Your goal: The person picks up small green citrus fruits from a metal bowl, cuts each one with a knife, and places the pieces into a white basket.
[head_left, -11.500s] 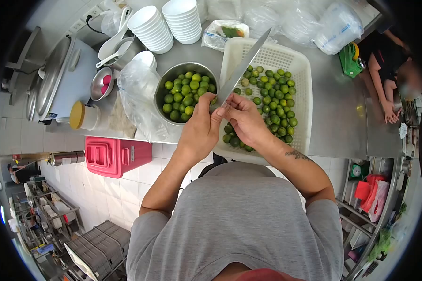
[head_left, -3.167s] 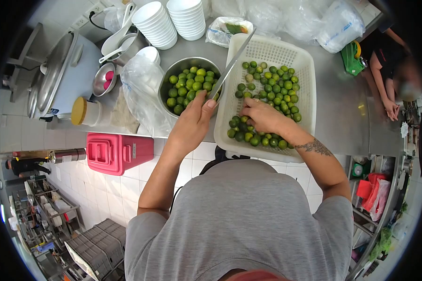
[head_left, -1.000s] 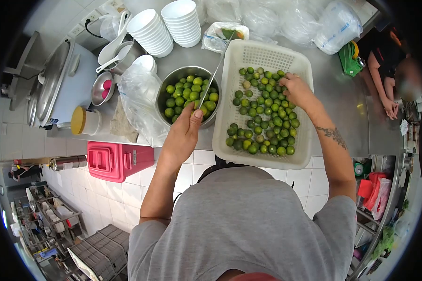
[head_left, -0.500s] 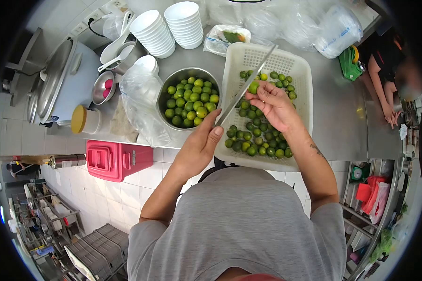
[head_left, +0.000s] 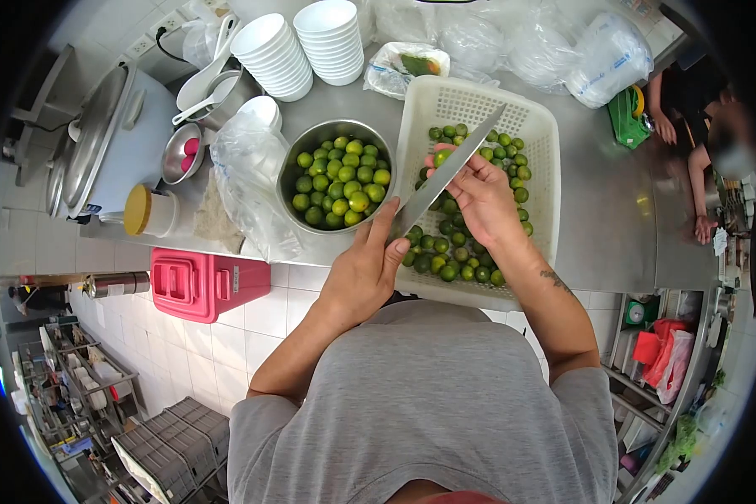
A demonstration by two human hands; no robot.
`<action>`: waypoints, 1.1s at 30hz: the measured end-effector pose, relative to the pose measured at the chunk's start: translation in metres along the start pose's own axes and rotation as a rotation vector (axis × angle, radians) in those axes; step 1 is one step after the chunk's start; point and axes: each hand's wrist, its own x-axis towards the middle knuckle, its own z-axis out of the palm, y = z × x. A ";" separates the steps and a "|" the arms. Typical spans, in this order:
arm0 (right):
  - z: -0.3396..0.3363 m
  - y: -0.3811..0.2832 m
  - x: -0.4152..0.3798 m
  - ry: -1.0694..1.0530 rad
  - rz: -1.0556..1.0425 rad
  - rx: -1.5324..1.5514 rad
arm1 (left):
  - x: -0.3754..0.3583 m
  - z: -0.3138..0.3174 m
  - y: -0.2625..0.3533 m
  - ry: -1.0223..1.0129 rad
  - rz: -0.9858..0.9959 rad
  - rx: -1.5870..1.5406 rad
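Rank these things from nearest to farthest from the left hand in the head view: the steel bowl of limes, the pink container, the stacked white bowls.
From the left hand:
1. Steel bowl of limes: just beyond the hand, on the counter.
2. Pink container: to the left, below the counter edge.
3. Stacked white bowls: at the counter's back.

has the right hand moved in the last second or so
Yes. The right hand came back from the far right side of the white basket toward its middle, against the knife.

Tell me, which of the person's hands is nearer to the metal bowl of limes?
Left. The left hand, gripping the knife, sits just below the metal bowl; the right hand is over the white basket beside it.
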 end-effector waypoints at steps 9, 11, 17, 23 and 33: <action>0.020 0.014 -0.018 -0.109 0.071 0.049 | 0.012 -0.005 0.000 0.083 0.099 0.005; 0.021 0.010 -0.012 -0.074 0.023 0.031 | 0.005 -0.013 0.003 0.057 0.083 0.011; 0.023 -0.001 -0.003 0.033 -0.050 0.005 | -0.010 -0.013 -0.005 0.032 0.060 0.023; 0.036 0.015 -0.011 -0.144 -0.012 -0.031 | -0.004 -0.021 0.000 0.088 0.021 -0.129; 0.037 0.002 0.002 -0.010 -0.095 -0.018 | -0.024 -0.023 -0.010 0.040 0.049 -0.040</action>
